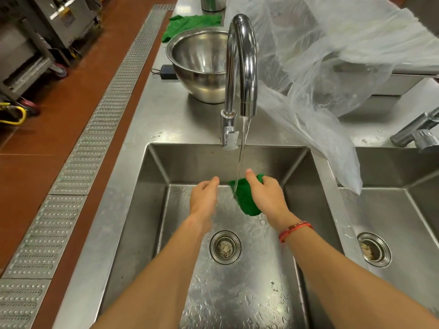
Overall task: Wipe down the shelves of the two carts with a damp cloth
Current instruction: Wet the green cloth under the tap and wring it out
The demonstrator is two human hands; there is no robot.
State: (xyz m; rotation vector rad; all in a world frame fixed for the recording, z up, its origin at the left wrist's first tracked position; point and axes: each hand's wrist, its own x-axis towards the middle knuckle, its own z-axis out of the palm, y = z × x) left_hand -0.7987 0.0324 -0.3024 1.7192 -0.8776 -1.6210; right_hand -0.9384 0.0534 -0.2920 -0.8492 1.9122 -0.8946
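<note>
A green cloth [245, 198] hangs bunched in my right hand [267, 194] over the steel sink [152, 193]. A thin stream of water from the curved chrome faucet [242, 65] falls onto the cloth's left edge. My left hand [204, 198] hovers just left of the cloth with loosely curled fingers, holding nothing and apart from the cloth. A red bracelet circles my right wrist. No cart shelf is clearly in view, only wheeled metal equipment [35, 43] at the far left.
A steel mixing bowl [202, 65] stands behind the faucet, a second green cloth [190, 23] beyond it. Crumpled clear plastic sheeting [332, 67] drapes over the counter's right side toward a second sink [392, 222]. A floor drain grate [90, 150] runs along the left.
</note>
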